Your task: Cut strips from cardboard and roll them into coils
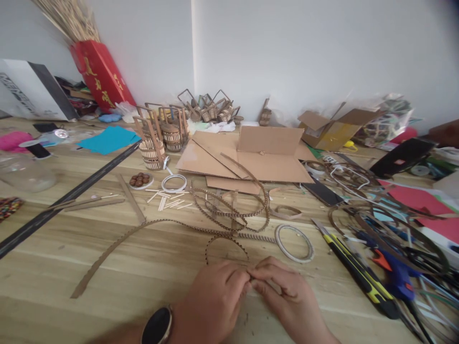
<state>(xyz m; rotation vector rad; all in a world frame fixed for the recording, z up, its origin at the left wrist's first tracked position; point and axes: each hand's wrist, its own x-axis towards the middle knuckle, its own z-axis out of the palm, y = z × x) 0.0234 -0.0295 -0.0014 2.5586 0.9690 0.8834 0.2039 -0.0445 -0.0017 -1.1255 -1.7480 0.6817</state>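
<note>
Brown, cardboard-like toothed loop (pixel 219 238), midway across the surface (pixel 154 272), just beyond both hands. Grip: fingertips of left hand (pixel 218 296) and right hand (pixel 287 291) meet, pinched closed on a thin brown piece (pixel 252 277); whether it joins the loop, we cannot tell. We judge both light, springy, easily creased; best pinched flat near an end. Toward the surface's right edge, utility knife (pixel 358 270) and glue gun (pixel 399 282) limit elbow room; leftward we have more, up to the long toothed strip (pixel 102 258). Toward the far edge: white ring (pixel 304 259), loose coils (pixel 267 197).
</note>
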